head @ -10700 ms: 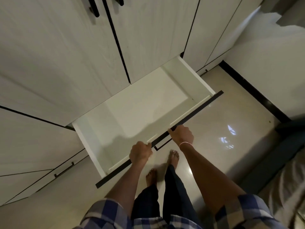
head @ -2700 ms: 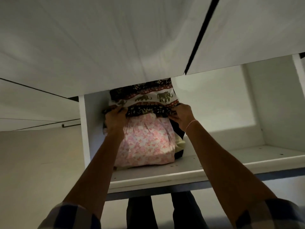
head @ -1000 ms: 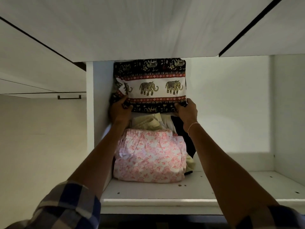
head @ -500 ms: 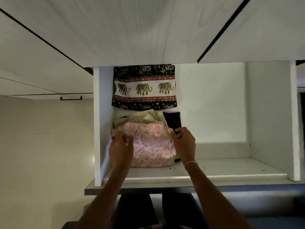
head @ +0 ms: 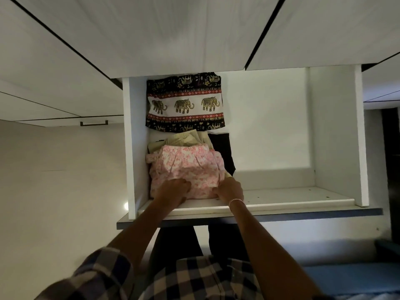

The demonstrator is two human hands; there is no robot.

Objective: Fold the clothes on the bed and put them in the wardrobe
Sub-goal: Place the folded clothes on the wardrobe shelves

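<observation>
The white wardrobe drawer (head: 281, 201) stands pulled out below me. At its far left end lies a folded black cloth with an elephant print (head: 185, 102). Nearer me sits a pile: a pink floral garment (head: 186, 167) on top, a beige piece (head: 184, 138) and a black piece (head: 221, 148) showing behind and beside it. My left hand (head: 173, 189) lies on the near edge of the pink garment with fingers spread. My right hand (head: 230, 190) grips the pile's near right corner, fingers tucked under the cloth.
The drawer's right half (head: 270, 131) holds no clothes. Closed wardrobe doors (head: 173, 29) rise above the drawer, and a lower drawer handle (head: 94, 123) shows at left. A blue bed edge (head: 346, 276) lies at lower right. My legs stand just under the drawer front.
Both hands let go of the elephant-print cloth, which now lies at the drawer's far end. They came back toward me, down to the near edge of the pink pile.
</observation>
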